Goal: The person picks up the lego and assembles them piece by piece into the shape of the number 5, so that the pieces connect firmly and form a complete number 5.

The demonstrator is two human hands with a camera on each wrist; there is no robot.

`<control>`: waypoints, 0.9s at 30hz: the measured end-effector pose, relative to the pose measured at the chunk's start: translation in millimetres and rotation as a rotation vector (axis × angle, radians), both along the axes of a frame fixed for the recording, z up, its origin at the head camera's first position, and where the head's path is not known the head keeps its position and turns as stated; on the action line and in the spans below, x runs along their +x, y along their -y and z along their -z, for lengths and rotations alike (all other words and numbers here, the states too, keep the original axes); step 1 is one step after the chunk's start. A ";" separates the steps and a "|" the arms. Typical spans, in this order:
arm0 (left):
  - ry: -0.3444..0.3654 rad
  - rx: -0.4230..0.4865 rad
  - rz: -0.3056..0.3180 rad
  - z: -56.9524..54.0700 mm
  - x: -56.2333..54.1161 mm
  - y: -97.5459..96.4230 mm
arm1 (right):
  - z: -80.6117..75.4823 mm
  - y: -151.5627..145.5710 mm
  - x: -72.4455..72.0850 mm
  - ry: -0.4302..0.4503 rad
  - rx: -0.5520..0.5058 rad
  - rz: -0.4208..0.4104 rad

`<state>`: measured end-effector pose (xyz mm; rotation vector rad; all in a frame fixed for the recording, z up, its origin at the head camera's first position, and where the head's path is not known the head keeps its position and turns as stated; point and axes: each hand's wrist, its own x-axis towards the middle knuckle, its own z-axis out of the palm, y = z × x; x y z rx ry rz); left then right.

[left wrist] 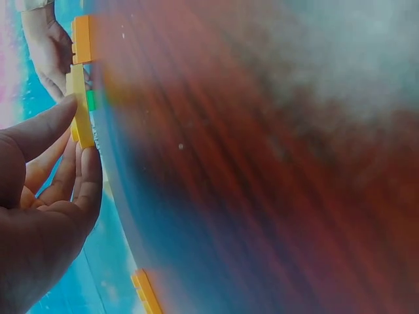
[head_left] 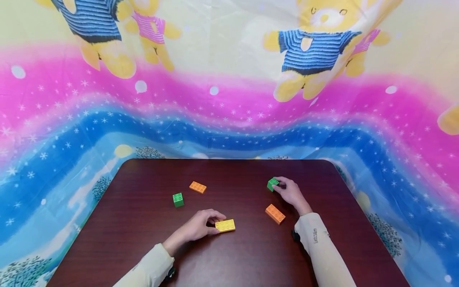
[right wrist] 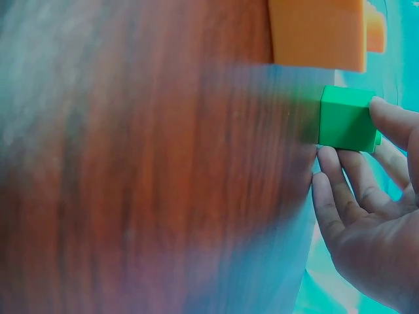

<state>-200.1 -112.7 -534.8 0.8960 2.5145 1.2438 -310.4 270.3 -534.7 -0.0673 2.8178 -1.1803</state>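
Observation:
Near the middle front of the table, my left hand (head_left: 199, 225) pinches a flat yellow toy brick (head_left: 225, 225) by its left end. In the left wrist view the thumb lies on one side of that yellow brick (left wrist: 81, 108) and the fingers on the other. Farther back on the right, my right hand (head_left: 291, 194) holds a green studded cube brick (head_left: 271, 185) between thumb and fingers. The right wrist view shows this green brick (right wrist: 347, 118) at the tabletop, its studs toward the palm. An orange brick (head_left: 275, 214) lies just in front of the right hand.
A second green brick (head_left: 178, 199) and a flat orange brick (head_left: 198, 187) lie on the left half of the dark wooden table (head_left: 229, 259). A patterned cloth (head_left: 229, 103) with bears hangs behind the table's far edge.

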 end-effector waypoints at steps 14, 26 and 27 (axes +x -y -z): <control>0.025 -0.034 0.036 0.0 -5.3 -3.4 | -1.2 -0.4 -0.7 -0.011 0.007 0.001; -0.007 -0.049 0.033 -0.5 -1.7 -3.3 | 0.4 -1.0 -0.4 -0.024 0.000 -0.007; -0.009 -0.046 0.030 -0.3 -1.5 -3.3 | 0.6 -1.3 -0.6 -0.029 0.001 -0.008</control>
